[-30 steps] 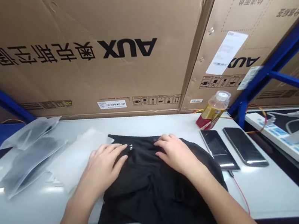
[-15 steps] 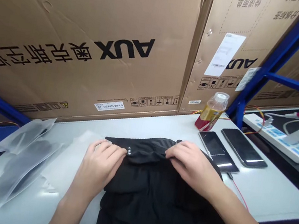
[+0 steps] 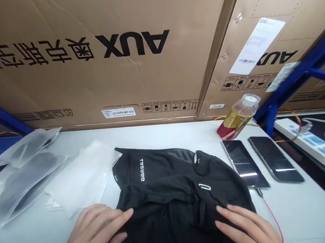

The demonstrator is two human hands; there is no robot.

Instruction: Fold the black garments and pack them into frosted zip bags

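Note:
A black garment (image 3: pixel 163 191) with white lettering and a small white mark lies rumpled on the white table (image 3: pixel 111 132). My left hand (image 3: pixel 98 230) rests at its lower left edge, fingers apart and holding nothing. On the garment's right side, my right hand (image 3: pixel 257 239) is spread with its fingertips on or just over the cloth. White sheets (image 3: pixel 84 175) lie beside the garment's left edge, and frosted plastic bags (image 3: pixel 26 182) are farther left.
A drink bottle (image 3: pixel 239 117) stands at the back right, near two phones (image 3: pixel 245 163), one with a red cable. Large cartons (image 3: pixel 106 6) line the back. A power strip (image 3: pixel 315 145) lies beyond the blue frame (image 3: pixel 298 81).
Both hands have let go of the garment's upper part and moved down toward its near side. More of the lettering and a white mark now show. The view has shifted slightly.

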